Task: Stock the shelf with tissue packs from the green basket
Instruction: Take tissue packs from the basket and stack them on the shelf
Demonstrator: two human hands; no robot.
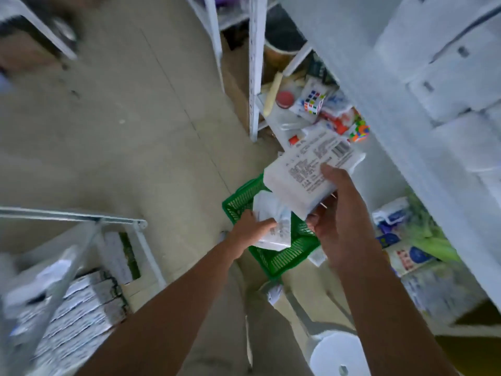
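The green basket (271, 256) stands on the floor. Over its left rim, the left hand (250, 230) closes its fingers on a tissue pack (273, 226) lying inside. Above its right side, the right hand (341, 213) grips a second tissue pack (306, 175), lifted towards the shelf (379, 118). It is better to place this one flat, beside the stacked packs, before lifting the other.

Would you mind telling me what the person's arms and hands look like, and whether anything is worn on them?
Both arms are bare from the bottom edge of the picture to the fingertips: no sleeves, gloves, watch or bracelet show. The left hand and right hand carry no rings that I can make out, though the picture is a little blurred. Below the arms, light beige trousers are visible.
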